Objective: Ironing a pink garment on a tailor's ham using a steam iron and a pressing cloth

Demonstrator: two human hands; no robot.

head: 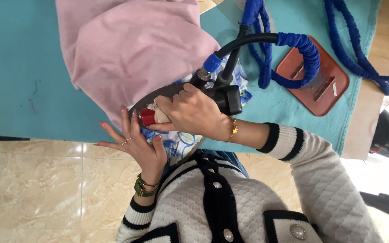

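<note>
The handle of a steam iron (190,96) is gripped firmly by the right hand (192,112), its sole pressed on the pink cloth (131,49) near the near edge of the teal ironing table (10,81). The left hand (133,144) is held open, fingers spread, steadying cloth at that edge. A blue-wrapped hose (293,42) loops toward the red iron rest (334,76) by the table's right edge, with bare teal surface to the left.
</note>
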